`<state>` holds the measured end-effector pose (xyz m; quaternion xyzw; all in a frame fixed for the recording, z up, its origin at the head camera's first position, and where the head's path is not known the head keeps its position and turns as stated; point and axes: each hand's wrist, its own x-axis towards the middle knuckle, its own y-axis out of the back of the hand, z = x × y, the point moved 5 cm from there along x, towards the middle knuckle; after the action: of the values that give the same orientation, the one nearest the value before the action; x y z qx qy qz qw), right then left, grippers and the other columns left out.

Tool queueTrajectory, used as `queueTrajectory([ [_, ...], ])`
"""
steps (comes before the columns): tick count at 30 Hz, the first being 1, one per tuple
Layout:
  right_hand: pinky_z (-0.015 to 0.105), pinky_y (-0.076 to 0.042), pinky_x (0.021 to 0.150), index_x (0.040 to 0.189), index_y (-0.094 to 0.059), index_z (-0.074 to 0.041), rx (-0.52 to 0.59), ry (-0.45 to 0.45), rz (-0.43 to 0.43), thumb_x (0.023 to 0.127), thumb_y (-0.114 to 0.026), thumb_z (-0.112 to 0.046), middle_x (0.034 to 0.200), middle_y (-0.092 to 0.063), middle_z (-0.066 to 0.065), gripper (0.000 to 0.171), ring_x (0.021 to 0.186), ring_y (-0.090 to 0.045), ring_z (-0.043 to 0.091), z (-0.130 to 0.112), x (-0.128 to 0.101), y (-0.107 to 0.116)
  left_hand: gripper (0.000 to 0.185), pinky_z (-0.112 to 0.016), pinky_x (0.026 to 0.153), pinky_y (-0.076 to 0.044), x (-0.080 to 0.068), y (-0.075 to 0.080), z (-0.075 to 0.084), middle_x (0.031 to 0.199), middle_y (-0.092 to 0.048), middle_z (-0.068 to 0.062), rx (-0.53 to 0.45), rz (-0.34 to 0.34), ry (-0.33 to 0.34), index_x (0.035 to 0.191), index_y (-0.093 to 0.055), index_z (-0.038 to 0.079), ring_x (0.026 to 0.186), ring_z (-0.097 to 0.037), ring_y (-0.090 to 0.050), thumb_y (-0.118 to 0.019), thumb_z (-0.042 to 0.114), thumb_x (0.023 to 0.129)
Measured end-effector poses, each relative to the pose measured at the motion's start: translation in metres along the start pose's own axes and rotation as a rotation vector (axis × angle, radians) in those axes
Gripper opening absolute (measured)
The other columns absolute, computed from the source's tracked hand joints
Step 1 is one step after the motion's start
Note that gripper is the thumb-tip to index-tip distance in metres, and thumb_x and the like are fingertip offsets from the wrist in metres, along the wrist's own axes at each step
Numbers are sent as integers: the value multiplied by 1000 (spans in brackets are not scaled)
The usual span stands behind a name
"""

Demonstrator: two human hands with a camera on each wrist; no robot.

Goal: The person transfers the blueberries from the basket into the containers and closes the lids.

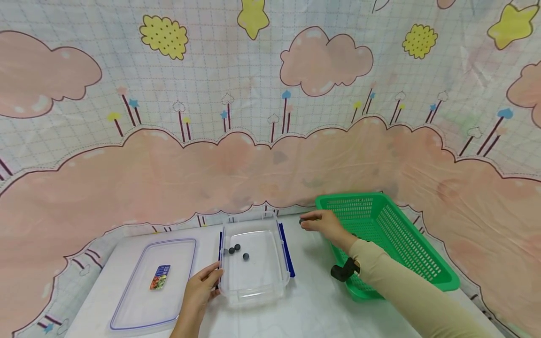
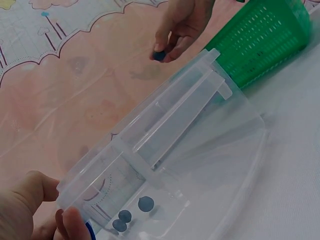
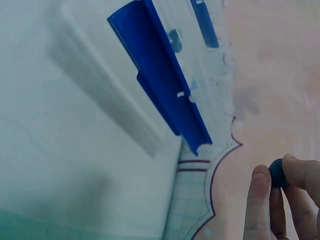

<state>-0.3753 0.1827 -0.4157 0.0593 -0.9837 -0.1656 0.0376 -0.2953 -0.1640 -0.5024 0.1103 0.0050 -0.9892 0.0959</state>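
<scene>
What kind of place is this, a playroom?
Probably a staged tabletop work area, not clearly a playroom: a cartoon cloud-print sheet drapes wall and table, holding a clear plastic box, its lid and a green basket.

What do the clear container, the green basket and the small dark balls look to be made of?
Clear container: glossy transparent plastic by the look, see-through walls with blue clips. Green basket: moulded plastic, slotted mesh walls with a slight sheen. Small dark balls: matte blue-black; material unclear. The right hand pinches one like them.

left hand (image 1: 202, 287) curled in a grip; right hand (image 1: 323, 226) outstretched, fingertips pinched.
</scene>
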Motion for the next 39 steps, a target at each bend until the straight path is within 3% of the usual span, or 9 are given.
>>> queueTrajectory([
  [7, 45, -53, 96, 118, -69, 1, -4, -5, -14, 91, -70, -11, 109, -71, 15, 30, 98, -71, 28, -3, 2, -18, 46, -21, 57, -52, 0, 1, -1, 84, -57, 5, 3, 0, -3, 134, -57, -2, 79, -13, -49, -67, 14, 93],
  [13, 39, -57, 88, 116, -68, 6, 33, 4, -17, 89, -69, -3, 109, -70, 19, 28, 93, -71, 26, -9, 4, -33, 46, -20, 58, -52, 0, 2, -2, 86, -57, 5, 6, -8, -2, 135, -56, -2, 81, -14, -49, -66, 15, 93],
  [21, 40, -56, 91, 114, -71, 0, 21, -51, -1, 88, -72, -7, 104, -73, 10, 27, 93, -71, 21, -6, 8, -51, 45, -21, 59, -53, -1, 2, -1, 87, -57, 3, 14, 4, -2, 134, -57, -1, 81, -14, -50, -66, 14, 93],
  [29, 34, -58, 85, 113, -70, 6, 93, -48, -7, 87, -71, 0, 105, -72, 18, 26, 91, -72, 24, -4, 16, -69, 46, -21, 59, -53, 0, 2, -1, 87, -57, 4, 12, -4, -3, 134, -58, 0, 81, -13, -50, -67, 16, 92],
  [39, 31, -59, 81, 107, -73, 3, 5, -66, 19, 84, -75, -3, 98, -73, 13, 23, 85, -71, 18, -7, 22, -87, 47, -22, 58, -52, 1, 3, -2, 84, -59, 6, 0, -9, -8, 134, -57, -2, 78, -12, -51, -69, 14, 91],
])
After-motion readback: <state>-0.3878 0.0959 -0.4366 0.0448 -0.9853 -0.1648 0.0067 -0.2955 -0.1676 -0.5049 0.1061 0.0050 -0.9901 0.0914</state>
